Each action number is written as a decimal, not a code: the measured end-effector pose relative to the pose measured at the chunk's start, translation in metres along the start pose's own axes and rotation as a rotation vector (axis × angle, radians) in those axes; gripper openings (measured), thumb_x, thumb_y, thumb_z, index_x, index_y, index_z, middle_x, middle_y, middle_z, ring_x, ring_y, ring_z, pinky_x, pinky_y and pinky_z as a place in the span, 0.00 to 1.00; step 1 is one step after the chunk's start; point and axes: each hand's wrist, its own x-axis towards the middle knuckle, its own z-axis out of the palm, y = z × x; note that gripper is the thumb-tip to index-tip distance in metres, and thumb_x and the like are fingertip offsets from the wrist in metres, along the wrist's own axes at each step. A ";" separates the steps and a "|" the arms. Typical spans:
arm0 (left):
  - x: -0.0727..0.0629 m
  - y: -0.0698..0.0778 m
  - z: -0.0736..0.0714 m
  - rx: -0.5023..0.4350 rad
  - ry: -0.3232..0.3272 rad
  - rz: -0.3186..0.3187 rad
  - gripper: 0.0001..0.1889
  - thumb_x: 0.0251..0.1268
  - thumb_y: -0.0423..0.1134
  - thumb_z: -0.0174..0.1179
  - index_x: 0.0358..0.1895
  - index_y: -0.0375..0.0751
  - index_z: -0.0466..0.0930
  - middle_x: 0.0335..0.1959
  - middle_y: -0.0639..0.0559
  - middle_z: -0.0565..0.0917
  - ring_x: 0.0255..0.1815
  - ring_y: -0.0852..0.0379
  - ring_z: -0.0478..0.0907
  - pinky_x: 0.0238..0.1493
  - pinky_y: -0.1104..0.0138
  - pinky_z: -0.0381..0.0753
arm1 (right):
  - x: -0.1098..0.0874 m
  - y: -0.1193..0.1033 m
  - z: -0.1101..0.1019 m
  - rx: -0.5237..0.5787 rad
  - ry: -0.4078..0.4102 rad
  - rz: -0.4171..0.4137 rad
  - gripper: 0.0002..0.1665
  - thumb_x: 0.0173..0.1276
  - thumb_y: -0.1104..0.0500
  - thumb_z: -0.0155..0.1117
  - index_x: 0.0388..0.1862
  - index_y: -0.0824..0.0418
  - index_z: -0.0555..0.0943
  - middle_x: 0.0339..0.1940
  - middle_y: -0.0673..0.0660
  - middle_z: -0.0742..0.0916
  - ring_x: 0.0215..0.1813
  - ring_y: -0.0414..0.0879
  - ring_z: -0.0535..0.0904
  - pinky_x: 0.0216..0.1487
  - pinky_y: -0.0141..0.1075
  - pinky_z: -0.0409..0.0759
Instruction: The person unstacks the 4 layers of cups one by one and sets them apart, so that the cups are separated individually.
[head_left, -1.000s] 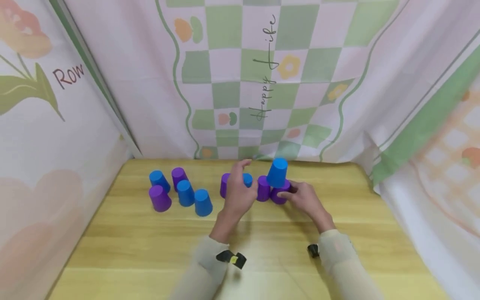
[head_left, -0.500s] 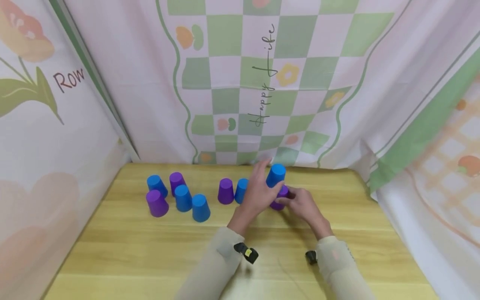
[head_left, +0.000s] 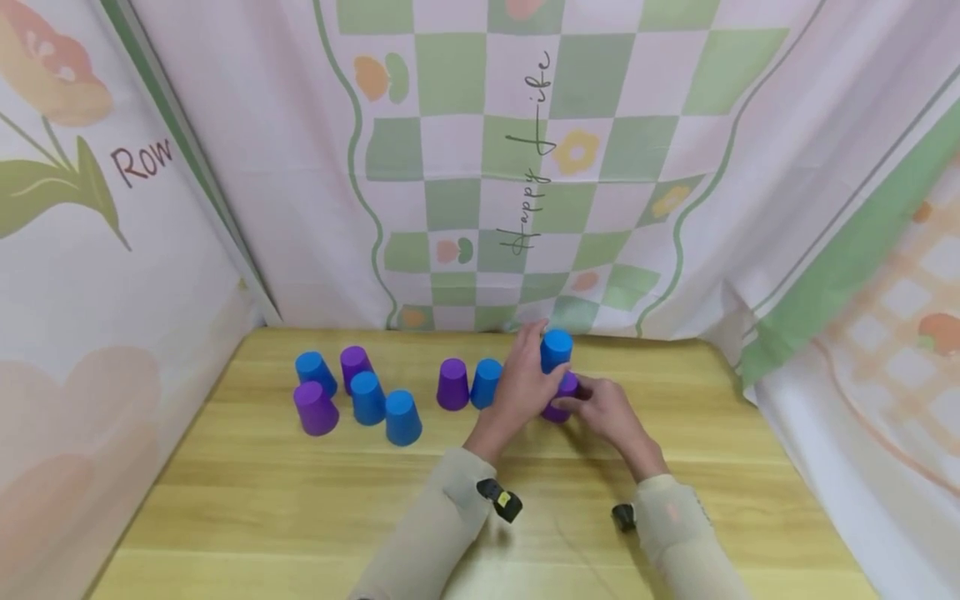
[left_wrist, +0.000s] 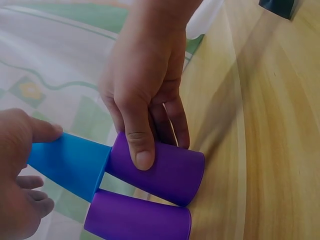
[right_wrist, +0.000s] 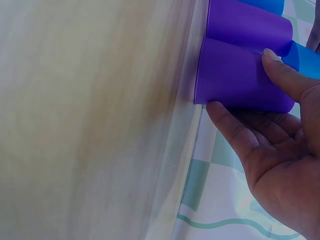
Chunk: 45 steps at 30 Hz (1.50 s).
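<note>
An upside-down blue cup (head_left: 556, 348) sits on top of two upside-down purple cups, bridging them. My left hand (head_left: 522, 377) is at its left side; in the left wrist view the blue cup (left_wrist: 70, 162) lies between my thumb and fingers. My right hand (head_left: 609, 410) holds the right-hand purple cup (head_left: 558, 408) low on the table, thumb on the near side and fingers round the far side, as the right wrist view of that purple cup (right_wrist: 240, 75) shows. The other purple cup (left_wrist: 140, 217) beneath is hidden behind my left hand in the head view.
Left of my left hand stand a blue cup (head_left: 487, 383) and a purple cup (head_left: 453, 385). Farther left are several more upturned cups, among them a blue cup (head_left: 403, 418) and a purple cup (head_left: 316, 408). A patterned curtain (head_left: 450, 200) borders the table's (head_left: 300, 517) back.
My left hand has moved right, from beside the lone blue cup to the raised blue cup, and has taken hold of it. My right hand stays on the purple cup.
</note>
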 end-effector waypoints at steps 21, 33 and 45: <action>-0.001 0.002 0.001 -0.044 -0.036 -0.049 0.35 0.76 0.40 0.65 0.81 0.45 0.61 0.78 0.47 0.71 0.78 0.48 0.71 0.78 0.55 0.72 | 0.001 -0.003 -0.001 0.004 -0.003 0.010 0.26 0.70 0.48 0.75 0.59 0.64 0.87 0.47 0.63 0.93 0.43 0.51 0.89 0.44 0.43 0.89; -0.003 0.001 0.001 -0.052 -0.042 -0.044 0.34 0.77 0.40 0.64 0.81 0.46 0.60 0.77 0.47 0.71 0.77 0.48 0.71 0.78 0.55 0.72 | 0.000 -0.001 0.000 0.000 0.001 -0.003 0.25 0.71 0.50 0.74 0.60 0.64 0.86 0.47 0.64 0.93 0.44 0.52 0.90 0.45 0.46 0.89; -0.017 0.005 -0.008 -0.082 -0.007 -0.025 0.34 0.76 0.39 0.65 0.80 0.45 0.62 0.75 0.46 0.73 0.75 0.47 0.74 0.76 0.53 0.75 | -0.001 -0.001 0.000 -0.012 0.002 0.006 0.25 0.72 0.49 0.74 0.60 0.64 0.86 0.48 0.64 0.92 0.46 0.53 0.89 0.47 0.48 0.89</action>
